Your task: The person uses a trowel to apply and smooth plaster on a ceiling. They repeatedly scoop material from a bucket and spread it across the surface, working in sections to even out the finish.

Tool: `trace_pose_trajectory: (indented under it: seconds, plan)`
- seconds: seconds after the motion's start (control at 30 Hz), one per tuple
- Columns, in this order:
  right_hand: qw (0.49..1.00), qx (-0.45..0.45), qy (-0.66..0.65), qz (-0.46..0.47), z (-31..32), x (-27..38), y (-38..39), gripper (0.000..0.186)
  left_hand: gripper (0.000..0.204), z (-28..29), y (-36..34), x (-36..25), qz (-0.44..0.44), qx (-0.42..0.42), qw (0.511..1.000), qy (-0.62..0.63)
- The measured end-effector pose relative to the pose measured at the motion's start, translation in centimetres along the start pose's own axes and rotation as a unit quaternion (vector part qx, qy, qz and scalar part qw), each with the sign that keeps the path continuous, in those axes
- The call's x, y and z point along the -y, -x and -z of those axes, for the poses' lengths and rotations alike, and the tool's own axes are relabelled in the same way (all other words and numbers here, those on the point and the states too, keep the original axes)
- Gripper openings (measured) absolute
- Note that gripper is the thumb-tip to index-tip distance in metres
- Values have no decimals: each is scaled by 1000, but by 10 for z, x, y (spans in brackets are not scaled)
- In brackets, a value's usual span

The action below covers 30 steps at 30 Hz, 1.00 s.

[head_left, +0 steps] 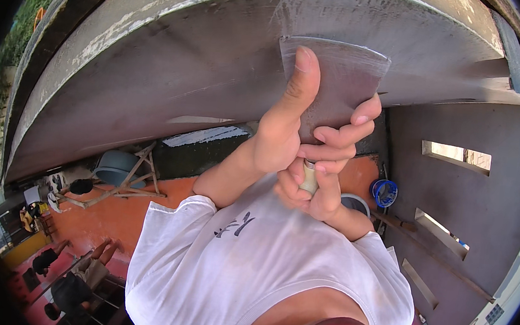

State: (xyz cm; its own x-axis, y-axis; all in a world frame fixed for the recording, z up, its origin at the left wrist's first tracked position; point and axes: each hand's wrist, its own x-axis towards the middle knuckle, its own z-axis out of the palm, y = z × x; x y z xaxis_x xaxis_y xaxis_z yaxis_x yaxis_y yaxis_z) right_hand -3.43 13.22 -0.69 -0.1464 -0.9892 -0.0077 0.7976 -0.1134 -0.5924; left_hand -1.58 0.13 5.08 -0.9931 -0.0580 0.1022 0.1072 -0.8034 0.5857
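A wide scraper (pixel 341 86) is before the grey wall (pixel 219 66) — contact unclear. The left hand (pixel 280 127) holds its blade (pixel 352 65); the right hand (pixel 326 200) grasps its handle (pixel 310 178). The wall seems mostly smoothed, faintly scratched — what remains, I cannot tell.

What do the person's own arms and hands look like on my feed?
The left hand and right hand are ungloved, with no rings visible. Short white fabric sleeves leave the forearms uncovered; no cables, bracelets or watch show.
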Motion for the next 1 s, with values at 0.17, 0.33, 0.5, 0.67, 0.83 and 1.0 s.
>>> trace_pose_trajectory:
  seconds: [0.17,0.33,0.5,0.67,0.83,1.0]
  plan:
    - [999,25,-29,-33,24,-9,8,43,84,13,4,21,9,-38,997,72]
    - [999,27,-31,-6,5,-6,3,43,83,1,4,5,11,-17,998,55]
    - [999,18,-47,-13,18,-12,9,42,83,11,4,18,14,-33,998,59]
    - [997,68,14,18,4,6,-7,44,84,-13,-2,-9,-25,-1,999,-20]
    - [999,31,-22,-4,2,3,2,46,84,-10,0,-3,-14,-13,1000,-18]
    - [998,56,-21,-14,-4,5,1,49,81,-16,-1,-9,-14,-12,999,-30]
